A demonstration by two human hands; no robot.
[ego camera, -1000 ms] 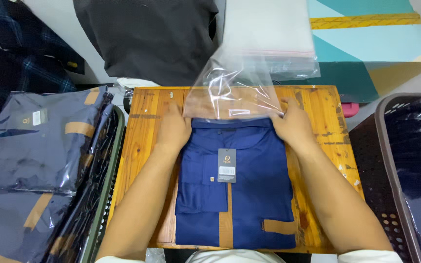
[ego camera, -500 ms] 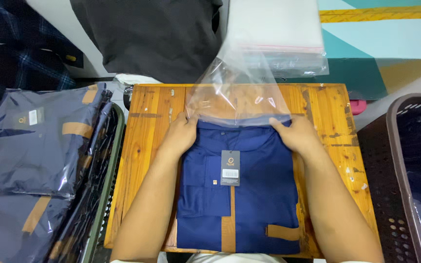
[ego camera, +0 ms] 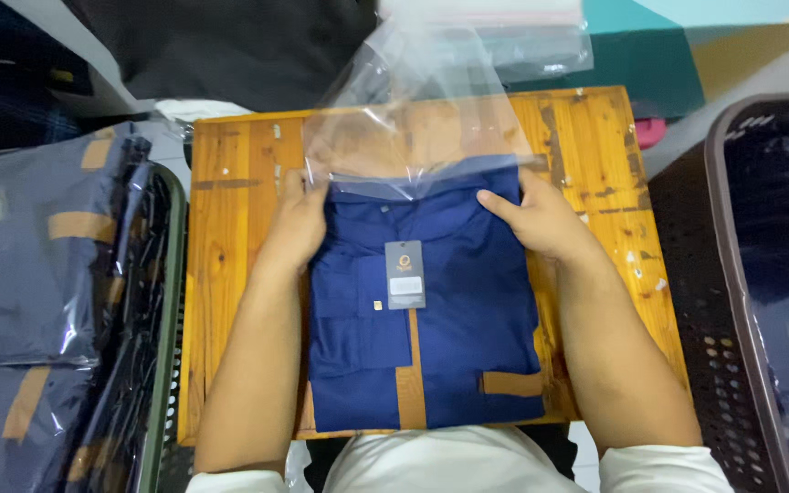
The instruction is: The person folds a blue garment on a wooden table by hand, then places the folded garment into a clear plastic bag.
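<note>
risk: thin clear plastic bag [ego camera: 413, 137], mouth at the far half of the orange wooden desk [ego camera: 230, 274], may buckle or snag on the collar of the folded navy shirt with tan trim [ego camera: 426, 319], skewing the fold. shirt lies mid-desk, running to the near edge. left hand [ego camera: 296, 224] and right hand [ego camera: 541, 219] pinch the bag mouth against the shirt's far corners. off the left edge: bagged navy shirts [ego camera: 29, 265] stacked. right: dark plastic basket [ego camera: 732, 274]. small grey rectangular hang tag [ego camera: 405, 274] sits on the shirt chest.

Wooden table [ego camera: 230, 274] bears a folded blue shirt [ego camera: 449, 347] and clear bag [ego camera: 422, 137]
</note>
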